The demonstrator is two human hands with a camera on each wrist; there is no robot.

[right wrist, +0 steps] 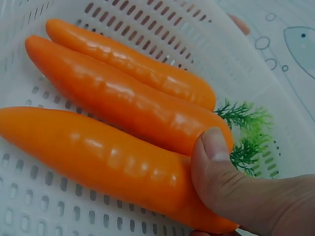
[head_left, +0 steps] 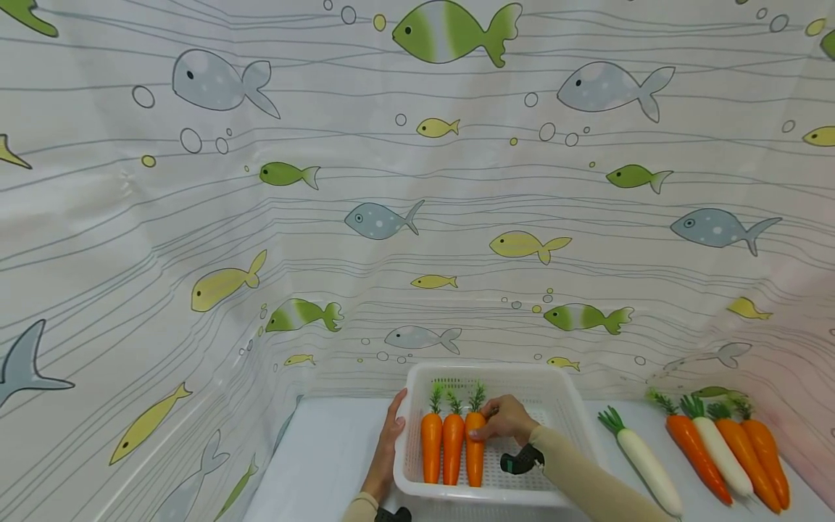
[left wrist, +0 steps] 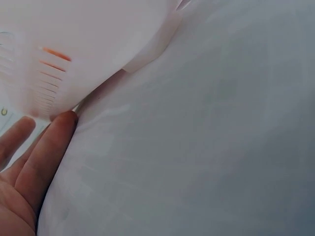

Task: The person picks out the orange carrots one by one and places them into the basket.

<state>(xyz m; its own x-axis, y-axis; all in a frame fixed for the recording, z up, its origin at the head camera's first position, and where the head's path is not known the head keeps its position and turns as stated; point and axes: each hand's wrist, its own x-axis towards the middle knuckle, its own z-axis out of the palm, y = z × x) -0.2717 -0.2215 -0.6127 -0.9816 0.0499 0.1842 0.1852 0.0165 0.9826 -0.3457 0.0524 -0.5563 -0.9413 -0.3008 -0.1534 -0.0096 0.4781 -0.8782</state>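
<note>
Low in the middle of the head view, three orange carrots lie side by side in a white slotted basket [head_left: 561, 406], green tops pointing to the far rim. On the rightmost carrot [head_left: 475, 449] the right hand [head_left: 505, 419] has its fingers curled round the thick top end; the right wrist view shows the thumb [right wrist: 216, 162] pressed on that carrot, which touches the middle carrot [head_left: 453, 448]. Next to that lies the left carrot [head_left: 431, 446]. Along the basket's left outer wall rests the left hand [head_left: 388, 442], fingers straight and flat against the plastic, gripping nothing.

Under the basket is a smooth pale table [head_left: 326, 457]. At lower right of the frame a white radish [head_left: 642, 460] lies alone on it, and further right a row of three more orange carrots and one white radish [head_left: 724, 448] lies packed together. Behind and on both sides hangs a white curtain [head_left: 417, 217] printed with green, yellow and grey fish, bubbles and wavy lines, closing in the table.
</note>
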